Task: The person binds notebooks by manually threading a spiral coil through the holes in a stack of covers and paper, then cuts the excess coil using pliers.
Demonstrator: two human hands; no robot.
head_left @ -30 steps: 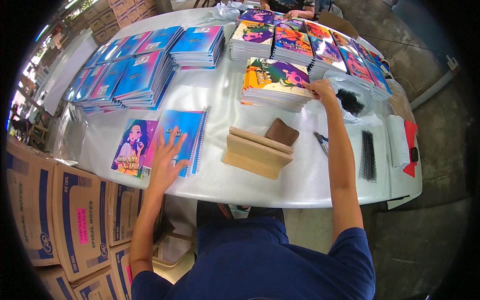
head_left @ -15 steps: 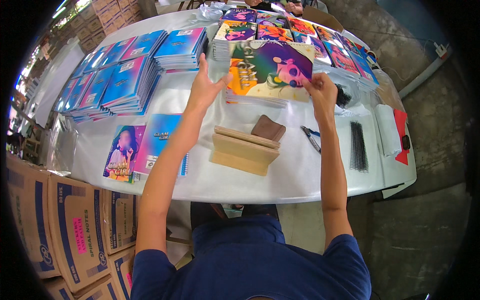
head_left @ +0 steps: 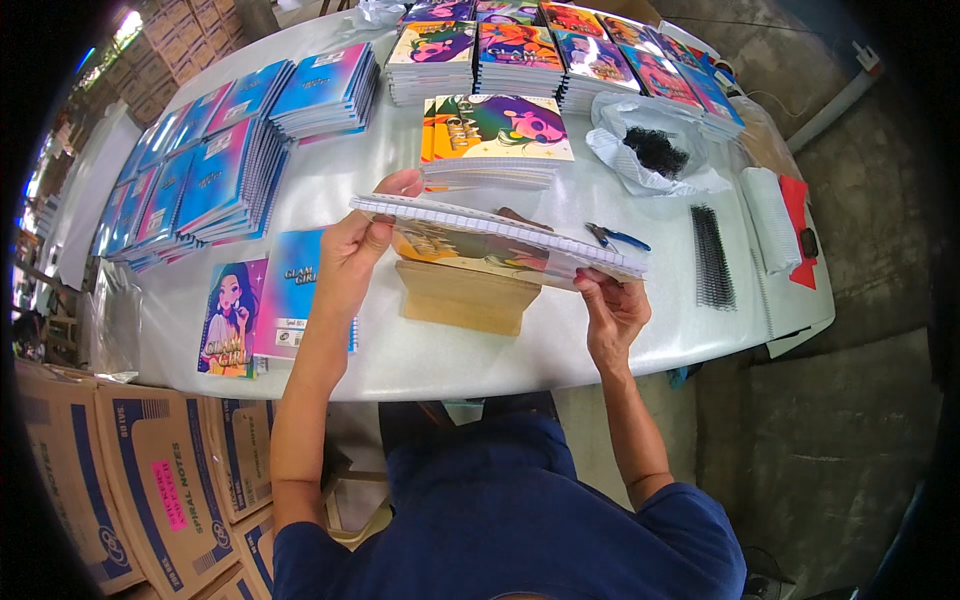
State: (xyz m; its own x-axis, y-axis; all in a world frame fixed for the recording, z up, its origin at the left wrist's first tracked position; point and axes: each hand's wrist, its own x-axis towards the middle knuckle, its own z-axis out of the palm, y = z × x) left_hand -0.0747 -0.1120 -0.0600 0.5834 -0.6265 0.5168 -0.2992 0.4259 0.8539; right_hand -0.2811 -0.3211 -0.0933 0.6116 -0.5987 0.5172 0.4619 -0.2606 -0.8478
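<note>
Between both hands I hold a notebook [head_left: 505,233] on edge, its page edges and a row of punched holes facing up toward me. My left hand [head_left: 367,222] grips its left end, thumb on the near side. At the right end my right hand [head_left: 610,305] pinches the lower corner. Just below it stands a tan wooden block [head_left: 465,298], partly covered by the notebook. Behind lies a stack of similar colourful notebooks [head_left: 495,135]. Blue-handled pliers [head_left: 617,238] rest to the right, near a strip of black wire spirals [head_left: 712,258].
Piles of blue-pink notebooks [head_left: 215,180] fill the left side; stacks with illustrated covers [head_left: 520,50] stand at the back. A white plastic bag [head_left: 610,125] holds black wire pieces. Two finished-looking notebooks [head_left: 232,318] lie front left. Cardboard cartons [head_left: 150,470] stand beside the table.
Both hands have brought the notebook from above the stack toward me and tipped it from cover-up onto its edge, over the wooden block. My left fingers have closed round its end.
</note>
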